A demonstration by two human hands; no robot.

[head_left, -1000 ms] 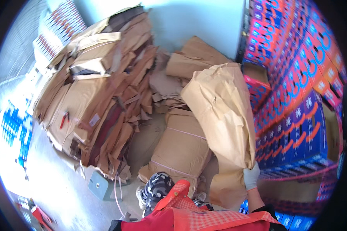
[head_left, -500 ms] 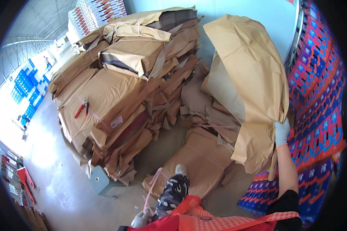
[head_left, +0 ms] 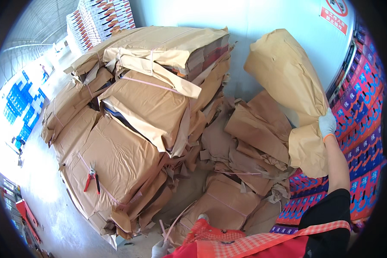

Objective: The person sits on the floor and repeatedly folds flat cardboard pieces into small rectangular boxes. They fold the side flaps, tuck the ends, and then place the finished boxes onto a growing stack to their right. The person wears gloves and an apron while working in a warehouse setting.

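Observation:
My right hand, in a pale glove with an orange cuff, is closed round a bunched edge of a large sheet of brown wrapping paper. The sheet stands up and curls over toward the wall, with a loose flap hanging below my hand. At the lower edge my left hand, gloved too and partly cut off, is closed on a pink packing strap. Near it, a flat paper-wrapped bundle lies on the floor, my shoe at its near part.
Strapped, paper-wrapped bundles form a high stack on the left, with red-handled pliers on top. Crumpled brown paper heaps up beside the pale wall. Red and blue printed cartons line the right side.
My right hand has carried the paper sheet rightward and up, away from the stack. My left hand keeps hold of the strap. The whole view has shifted too.

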